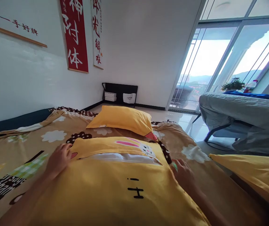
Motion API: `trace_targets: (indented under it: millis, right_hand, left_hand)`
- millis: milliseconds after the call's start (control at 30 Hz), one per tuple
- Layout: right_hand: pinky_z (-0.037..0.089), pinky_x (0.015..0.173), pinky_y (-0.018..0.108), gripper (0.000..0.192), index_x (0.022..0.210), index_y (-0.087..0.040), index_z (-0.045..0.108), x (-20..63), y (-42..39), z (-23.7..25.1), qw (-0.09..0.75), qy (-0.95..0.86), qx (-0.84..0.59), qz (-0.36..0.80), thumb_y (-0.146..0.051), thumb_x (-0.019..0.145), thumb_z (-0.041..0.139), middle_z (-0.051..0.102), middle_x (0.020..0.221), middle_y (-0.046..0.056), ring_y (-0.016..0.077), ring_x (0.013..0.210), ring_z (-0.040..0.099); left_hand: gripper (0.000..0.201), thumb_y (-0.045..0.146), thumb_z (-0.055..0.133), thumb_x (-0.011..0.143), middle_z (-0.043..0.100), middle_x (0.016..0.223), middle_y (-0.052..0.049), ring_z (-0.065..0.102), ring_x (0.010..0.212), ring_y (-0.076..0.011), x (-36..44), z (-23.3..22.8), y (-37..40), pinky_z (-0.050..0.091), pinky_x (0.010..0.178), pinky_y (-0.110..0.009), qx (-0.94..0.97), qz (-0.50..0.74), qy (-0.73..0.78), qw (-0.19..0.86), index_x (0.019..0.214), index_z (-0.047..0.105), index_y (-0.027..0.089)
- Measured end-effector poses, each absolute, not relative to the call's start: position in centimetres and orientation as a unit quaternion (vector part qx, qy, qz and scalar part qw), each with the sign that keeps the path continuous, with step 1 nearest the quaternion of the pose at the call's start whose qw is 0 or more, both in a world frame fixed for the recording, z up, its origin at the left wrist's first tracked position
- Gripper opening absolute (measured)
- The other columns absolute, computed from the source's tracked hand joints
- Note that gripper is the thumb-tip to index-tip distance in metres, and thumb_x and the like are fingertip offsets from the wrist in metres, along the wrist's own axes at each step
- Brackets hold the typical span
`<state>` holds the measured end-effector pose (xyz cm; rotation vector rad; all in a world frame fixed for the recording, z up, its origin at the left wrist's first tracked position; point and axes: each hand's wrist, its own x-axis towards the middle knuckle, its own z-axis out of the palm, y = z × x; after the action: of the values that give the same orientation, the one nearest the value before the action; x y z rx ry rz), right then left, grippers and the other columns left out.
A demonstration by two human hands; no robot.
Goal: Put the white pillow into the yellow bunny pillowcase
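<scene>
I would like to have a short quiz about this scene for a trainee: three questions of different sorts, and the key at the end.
1. Multiple choice: which word is printed on the yellow pillow between the person's left hand and right hand? A) Bye; B) Hi; C) Go.
2. True or false: the rabbit face is nearer to the right hand than to the left hand.
3. Fill in the colour: the inner fabric showing just below the rabbit face is ____.

Key: 1. B; 2. True; 3. white.
</scene>
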<state>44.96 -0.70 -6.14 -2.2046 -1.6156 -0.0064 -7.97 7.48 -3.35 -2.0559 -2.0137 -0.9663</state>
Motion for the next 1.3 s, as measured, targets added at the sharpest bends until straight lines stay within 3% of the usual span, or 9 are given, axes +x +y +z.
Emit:
trace_targets:
  millis: [67, 200, 367, 533, 733, 933, 1133, 1233, 1300]
  right_hand:
    - [0.042, 0.105, 0.031, 0.042, 0.12, -0.021, 0.062, 42.2, -0.9, -4.1, 0.25, -0.675, -0.694, 0.001, -0.04, 0.093, 0.036, 0.056, 0.129, 0.007, 0.0167, 0.121, 0.053]
    - [0.037, 0.112, 0.03, 0.048, 0.12, -0.027, 0.063, 35.8, -0.7, -2.2, 0.23, -0.822, -0.516, 0.068, -0.052, 0.094, 0.032, 0.057, 0.13, 0.001, 0.0125, 0.123, 0.052]
    - [0.043, 0.1, 0.033, 0.057, 0.11, -0.023, 0.067, 35.3, 0.1, -4.1, 0.177, -0.76, -0.603, 0.165, -0.059, 0.093, 0.025, 0.064, 0.118, 0.004, 0.0161, 0.109, 0.058]
    - [0.043, 0.093, 0.032, 0.06, 0.102, -0.022, 0.067, 36.6, 0.5, -5.2, 0.15, -0.73, -0.654, 0.131, -0.06, 0.093, 0.022, 0.066, 0.108, 0.005, 0.0178, 0.103, 0.059]
    - [0.042, 0.088, 0.036, 0.07, 0.092, -0.018, 0.07, 35.8, 1.2, -3.9, 0.062, -0.704, -0.708, 0.018, -0.061, 0.093, 0.014, 0.068, 0.101, 0.01, 0.0238, 0.099, 0.063]
    - [0.041, 0.083, 0.032, 0.063, 0.09, -0.018, 0.068, 36.3, 0.2, -0.2, 0.015, -0.731, -0.681, -0.032, -0.056, 0.094, 0.017, 0.067, 0.096, 0.01, 0.0209, 0.093, 0.063]
    - [0.039, 0.095, 0.03, 0.055, 0.102, -0.021, 0.063, 34.3, 0.2, -0.5, 0.107, -0.807, -0.581, -0.009, -0.053, 0.096, 0.019, 0.063, 0.11, 0.005, 0.015, 0.105, 0.056]
    - [0.04, 0.093, 0.03, 0.061, 0.1, -0.02, 0.064, 34.5, 0.8, -2.9, 0.097, -0.78, -0.616, 0.052, -0.059, 0.095, 0.017, 0.062, 0.11, 0.005, 0.0153, 0.103, 0.056]
    - [0.04, 0.094, 0.032, 0.064, 0.1, -0.02, 0.064, 34.8, 1.1, -4.2, 0.092, -0.758, -0.64, 0.079, -0.06, 0.094, 0.015, 0.063, 0.109, 0.005, 0.0165, 0.104, 0.057]
  left_hand:
    - [0.044, 0.044, 0.032, 0.092, 0.063, 0.12, -0.009, 0.056, 0.115, -0.0225, -3.8, -1.2, 5.7, 0.042, 0.102, -0.034, -0.773, -0.312, -0.552, 0.002, 0.112, 0.061, 0.018]
    - [0.048, 0.041, 0.031, 0.098, 0.053, 0.14, -0.005, 0.046, 0.131, -0.019, 4.8, 0.2, 3.0, 0.032, 0.113, -0.033, -0.917, -0.188, -0.329, -0.126, 0.136, 0.051, 0.02]
    - [0.053, 0.055, 0.029, 0.098, 0.066, 0.119, -0.006, 0.059, 0.108, -0.0224, 3.6, -2.5, 4.6, 0.043, 0.095, -0.033, -0.856, -0.178, -0.431, -0.224, 0.113, 0.065, 0.019]
    - [0.058, 0.061, 0.024, 0.096, 0.07, 0.101, -0.003, 0.062, 0.096, -0.0223, -2.9, -4.4, 5.6, 0.041, 0.089, -0.031, -0.788, -0.169, -0.521, -0.281, 0.092, 0.066, 0.021]
    - [0.062, 0.064, 0.022, 0.094, 0.068, 0.105, -0.009, 0.06, 0.102, -0.026, -2.7, -3.8, 4.7, 0.04, 0.089, -0.034, -0.798, -0.133, -0.549, -0.211, 0.091, 0.064, 0.019]
    - [0.053, 0.055, 0.026, 0.096, 0.069, 0.101, -0.01, 0.063, 0.093, -0.0267, 0.4, 1.5, 3.7, 0.04, 0.076, -0.034, -0.819, -0.081, -0.559, -0.1, 0.096, 0.066, 0.02]
    - [0.047, 0.049, 0.029, 0.098, 0.064, 0.114, -0.009, 0.058, 0.107, -0.023, 5.9, 1.1, 3.5, 0.04, 0.091, -0.032, -0.894, -0.171, -0.394, -0.129, 0.109, 0.063, 0.018]
    - [0.05, 0.053, 0.029, 0.098, 0.062, 0.121, -0.009, 0.057, 0.112, -0.0242, 6.1, -1.8, 4.4, 0.04, 0.095, -0.033, -0.879, -0.15, -0.417, -0.177, 0.116, 0.061, 0.019]
    - [0.051, 0.055, 0.026, 0.098, 0.065, 0.115, -0.008, 0.059, 0.107, -0.0242, 5.5, -3.1, 4.9, 0.042, 0.092, -0.034, -0.863, -0.14, -0.435, -0.217, 0.108, 0.062, 0.021]
